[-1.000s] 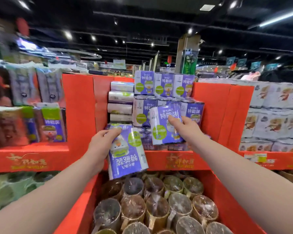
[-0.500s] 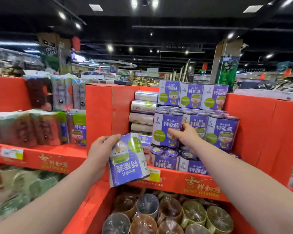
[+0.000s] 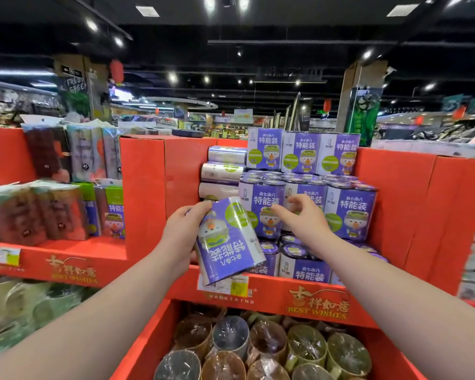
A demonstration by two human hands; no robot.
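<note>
My left hand [image 3: 183,233] grips a purple-and-white roll pack [image 3: 228,242] with a cartoon duck, held upside down and tilted in front of the red display shelf [image 3: 299,294]. My right hand [image 3: 302,218] hovers just right of that pack with fingers spread and loosely bent, holding nothing. Behind it stands a stack of the same purple packs [image 3: 351,207] in three tiers, with a top row [image 3: 302,152] at the back.
White rolls [image 3: 221,172] lie stacked on their sides left of the purple stack. A lower red bin holds several wrapped mugs [image 3: 269,349]. Brown and green packs [image 3: 52,212] fill the shelf to the left. Red cardboard walls [image 3: 412,204] flank the stack.
My right hand has let go of the pack it set on the middle tier and drawn back toward the pack in my left hand. My left hand has raised its pack higher.
</note>
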